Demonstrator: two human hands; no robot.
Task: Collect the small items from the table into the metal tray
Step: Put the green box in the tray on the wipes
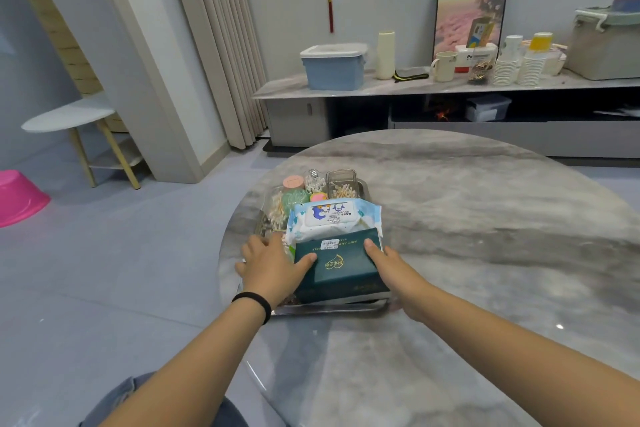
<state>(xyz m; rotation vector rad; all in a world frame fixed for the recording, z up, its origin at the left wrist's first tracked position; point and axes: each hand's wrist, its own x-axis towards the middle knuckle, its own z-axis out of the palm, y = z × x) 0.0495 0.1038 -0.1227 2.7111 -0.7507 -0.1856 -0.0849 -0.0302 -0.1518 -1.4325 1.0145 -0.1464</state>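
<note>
A metal tray (pixel 332 309) sits near the left edge of the round marble table (pixel 485 218). In its front lies a dark green tissue pack (pixel 341 267). My left hand (pixel 273 263) grips the pack's left side, thumb on top. My right hand (pixel 391 267) holds its right side, thumb on the top edge. Behind it rests a white and blue baby wipes pack (pixel 334 220). Farther back in the tray are clear boxes of cotton swabs (pixel 343 184), a small jar (pixel 314 180), a pink lid (pixel 293 182) and a green round item (pixel 294 198).
The table's edge curves just left of the tray, with grey floor below. A pink basin (pixel 19 198) and a small white side table (pixel 69 118) stand at the far left. A long low cabinet (pixel 450 94) with boxes and cups runs along the back wall.
</note>
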